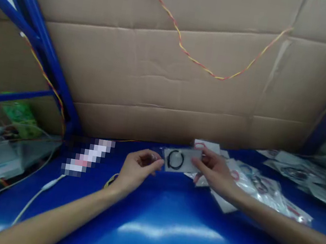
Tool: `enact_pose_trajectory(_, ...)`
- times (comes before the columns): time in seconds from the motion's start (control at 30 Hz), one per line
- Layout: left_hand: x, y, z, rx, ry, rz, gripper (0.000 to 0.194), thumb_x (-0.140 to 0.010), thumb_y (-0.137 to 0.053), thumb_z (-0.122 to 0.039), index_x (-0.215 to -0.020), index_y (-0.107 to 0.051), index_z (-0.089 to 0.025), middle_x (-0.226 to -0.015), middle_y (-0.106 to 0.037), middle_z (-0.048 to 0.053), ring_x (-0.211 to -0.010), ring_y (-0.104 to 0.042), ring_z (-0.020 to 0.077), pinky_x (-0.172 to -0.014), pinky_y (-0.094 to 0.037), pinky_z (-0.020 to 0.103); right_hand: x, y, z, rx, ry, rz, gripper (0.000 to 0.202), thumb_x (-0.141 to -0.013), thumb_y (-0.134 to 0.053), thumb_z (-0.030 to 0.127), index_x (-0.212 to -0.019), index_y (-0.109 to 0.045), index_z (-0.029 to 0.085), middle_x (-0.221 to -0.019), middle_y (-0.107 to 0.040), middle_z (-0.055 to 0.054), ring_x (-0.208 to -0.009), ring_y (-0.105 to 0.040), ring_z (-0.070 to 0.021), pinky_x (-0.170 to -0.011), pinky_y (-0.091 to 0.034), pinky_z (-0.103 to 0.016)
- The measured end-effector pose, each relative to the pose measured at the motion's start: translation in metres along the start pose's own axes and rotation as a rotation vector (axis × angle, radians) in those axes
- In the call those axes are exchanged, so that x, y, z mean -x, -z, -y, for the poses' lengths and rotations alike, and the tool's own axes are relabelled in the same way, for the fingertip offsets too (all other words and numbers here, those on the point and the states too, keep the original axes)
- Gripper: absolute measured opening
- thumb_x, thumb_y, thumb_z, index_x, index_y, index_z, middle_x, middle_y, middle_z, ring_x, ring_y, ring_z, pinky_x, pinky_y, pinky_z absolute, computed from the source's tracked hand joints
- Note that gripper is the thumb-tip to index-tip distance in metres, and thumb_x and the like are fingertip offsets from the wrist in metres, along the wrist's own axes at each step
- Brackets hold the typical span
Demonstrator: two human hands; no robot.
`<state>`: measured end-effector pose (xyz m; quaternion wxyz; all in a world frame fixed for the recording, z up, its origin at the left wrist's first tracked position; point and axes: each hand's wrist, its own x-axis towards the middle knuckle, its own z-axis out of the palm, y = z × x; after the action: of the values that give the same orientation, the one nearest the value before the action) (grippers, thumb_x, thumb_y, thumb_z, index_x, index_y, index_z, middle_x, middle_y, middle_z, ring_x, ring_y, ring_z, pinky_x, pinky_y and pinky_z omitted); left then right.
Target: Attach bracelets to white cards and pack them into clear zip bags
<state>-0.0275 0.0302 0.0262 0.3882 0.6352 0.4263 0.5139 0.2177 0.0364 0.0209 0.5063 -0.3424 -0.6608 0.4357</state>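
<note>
Held up over the blue surface is a clear plastic bag with a white card and a black cord loop, which looks like a bracelet. My right hand grips the card's right end, thumb in front. At the other end, my left hand is closed in a pinch on the clear flap of the bag. Behind and under my right hand lie several similar bagged cards, some with red or dark loops. A yellow loop lies partly hidden behind my left wrist.
More bagged cards are spread at the far right. On the left, a pixelated strip lies with a white cable. Blue metal posts frame a cardboard wall, where a twisted red-yellow wire hangs.
</note>
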Motion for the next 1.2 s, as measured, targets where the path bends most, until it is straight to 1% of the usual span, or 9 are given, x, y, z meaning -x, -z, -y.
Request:
enact_pose_trajectory(0.23, -0.002, 0.001, 0.005, 0.009, 0.015, 0.008, 0.032, -0.074, -0.084, -0.041, -0.088, -0.078, -0.013, -0.076, -0.075, 0.007, -0.062, -0.064, 0.0162, -0.058, -0.053, 0.026, 0.000, 0.001, -0.001, 0.004, -0.003, -0.001, 0.039, -0.090, -0.072, 0.047, -0.117, -0.066, 0.019, -0.082, -0.073, -0.002, -0.054, -0.066, -0.0146, -0.048, -0.062, -0.028)
enact_pose_trajectory(0.33, -0.004, 0.003, 0.008, 0.166, 0.044, 0.028, 0.031, -0.080, -0.074, -0.042, -0.088, -0.080, -0.012, -0.087, -0.076, 0.011, -0.068, -0.066, 0.0191, -0.055, -0.054, 0.027, 0.000, 0.003, -0.001, -0.020, -0.003, -0.001, 0.036, -0.090, -0.072, 0.047, -0.112, -0.067, 0.018, -0.078, -0.071, -0.001, -0.053, -0.065, -0.0141, -0.049, -0.063, -0.028)
enact_pose_trajectory(0.43, -0.005, 0.005, 0.006, 0.351, 0.068, 0.119, 0.028, -0.080, -0.067, -0.034, -0.085, -0.081, -0.011, -0.106, -0.075, 0.016, -0.076, -0.069, 0.0225, -0.051, -0.055, 0.028, -0.001, 0.004, 0.001, -0.040, -0.007, 0.020, 0.033, -0.090, -0.072, 0.045, -0.105, -0.068, 0.016, -0.084, -0.073, -0.003, -0.059, -0.067, -0.0149, -0.050, -0.063, -0.027)
enact_pose_trajectory(0.53, -0.004, 0.006, 0.003, 0.324, 0.093, 0.155, 0.020, -0.075, -0.071, -0.025, -0.085, -0.082, -0.012, -0.096, -0.076, 0.014, -0.069, -0.068, 0.0194, -0.048, -0.054, 0.025, -0.002, 0.004, 0.003, -0.045, -0.002, 0.012, 0.032, -0.091, -0.072, 0.044, -0.105, -0.069, 0.015, -0.085, -0.073, -0.004, -0.059, -0.067, -0.0141, -0.050, -0.062, -0.026)
enact_pose_trajectory(0.67, -0.005, 0.008, 0.001, 0.252, 0.116, 0.188, 0.025, -0.076, -0.078, -0.029, -0.094, -0.082, -0.012, -0.073, -0.075, 0.009, -0.063, -0.068, 0.0192, -0.045, -0.054, 0.025, -0.002, 0.004, 0.007, -0.046, -0.001, 0.001, 0.031, -0.088, -0.075, 0.044, -0.102, -0.071, 0.016, -0.090, -0.074, -0.006, -0.061, -0.067, -0.0145, -0.049, -0.062, -0.026)
enact_pose_trajectory(0.77, -0.006, 0.011, 0.000, 0.243, 0.141, 0.216, 0.030, -0.077, -0.079, -0.031, -0.098, -0.080, -0.011, -0.072, -0.076, 0.009, -0.059, -0.069, 0.0188, -0.043, -0.055, 0.025, -0.001, 0.005, 0.011, -0.070, -0.040, -0.003, 0.035, -0.086, -0.077, 0.044, -0.104, -0.071, 0.015, -0.087, -0.074, -0.006, -0.059, -0.067, -0.0145, -0.048, -0.062, -0.026)
enact_pose_trajectory(0.93, -0.005, 0.012, -0.006, 0.260, 0.196, 0.188, 0.028, -0.075, -0.078, -0.033, -0.091, -0.078, -0.010, -0.076, -0.076, 0.010, -0.064, -0.074, 0.0228, -0.042, -0.057, 0.025, -0.001, 0.007, 0.015, -0.072, -0.035, -0.018, 0.039, -0.085, -0.078, 0.043, -0.110, -0.072, 0.014, -0.085, -0.074, -0.005, -0.059, -0.067, -0.0140, -0.049, -0.061, -0.025)
enact_pose_trajectory(1.07, -0.005, 0.013, -0.007, 0.215, 0.203, 0.179, 0.033, -0.075, -0.082, -0.036, -0.096, -0.077, -0.010, -0.086, -0.078, 0.013, -0.072, -0.076, 0.0243, -0.047, -0.060, 0.025, -0.003, 0.008, 0.013, -0.099, -0.016, -0.014, 0.038, -0.082, -0.080, 0.045, -0.105, -0.074, 0.016, -0.089, -0.076, -0.007, -0.062, -0.069, -0.0157, -0.048, -0.060, -0.025)
enact_pose_trajectory(1.2, -0.006, 0.014, -0.005, 0.186, 0.166, 0.210, 0.031, -0.074, -0.085, -0.036, -0.091, -0.079, -0.012, -0.092, -0.078, 0.013, -0.075, -0.075, 0.0247, -0.046, -0.060, 0.025, -0.003, 0.008, 0.013, -0.094, 0.000, -0.022, 0.038, -0.082, -0.081, 0.045, -0.106, -0.076, 0.017, -0.091, -0.076, -0.007, -0.063, -0.069, -0.0165, -0.048, -0.060, -0.026)
